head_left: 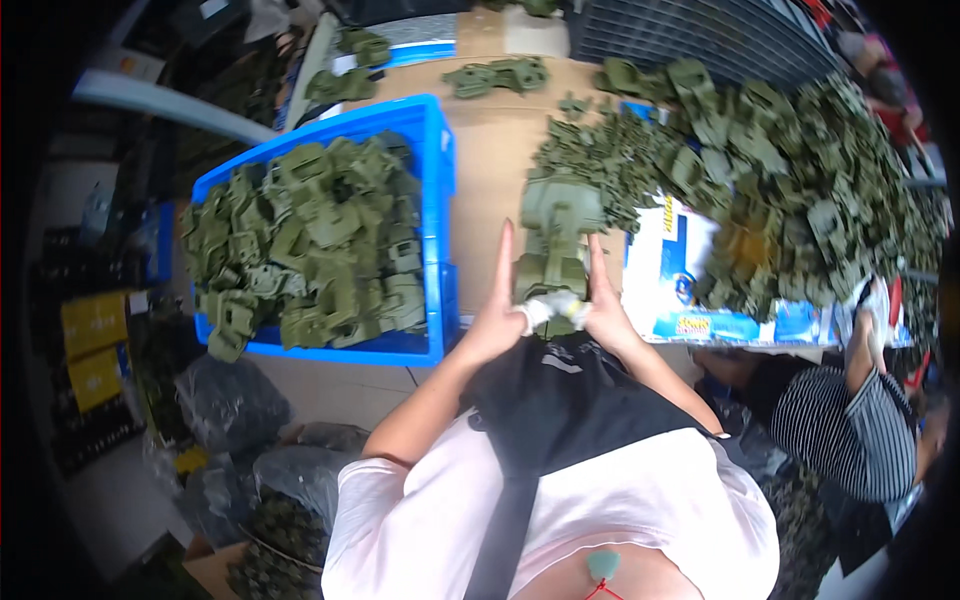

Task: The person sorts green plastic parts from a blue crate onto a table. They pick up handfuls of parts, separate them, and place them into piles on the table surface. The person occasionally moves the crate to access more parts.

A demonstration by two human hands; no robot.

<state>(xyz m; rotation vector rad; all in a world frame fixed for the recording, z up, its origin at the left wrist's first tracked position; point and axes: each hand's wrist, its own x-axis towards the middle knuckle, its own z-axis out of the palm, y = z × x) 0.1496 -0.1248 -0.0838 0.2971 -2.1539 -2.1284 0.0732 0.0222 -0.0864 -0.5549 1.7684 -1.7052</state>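
An olive-green molded plastic part (562, 208) lies lengthwise in front of me on the cardboard-covered table. My left hand (497, 312) is along its left side, fingers stretched forward. Along the right side, my right hand (606, 308) mirrors that, so the near end of the part is held between both hands. White coverings (550, 305) wrap the thumbs, which meet at that near end. Whether the piece is one part or several fitted together, I cannot tell.
To the left stands a blue crate (437, 220) heaped with similar green parts (320, 220). Small green pieces (600, 150) and a large pile of parts (790, 180) cover the table's right side. A black crate (690, 45) stands behind. Another person in striped clothing (840, 425) sits at right.
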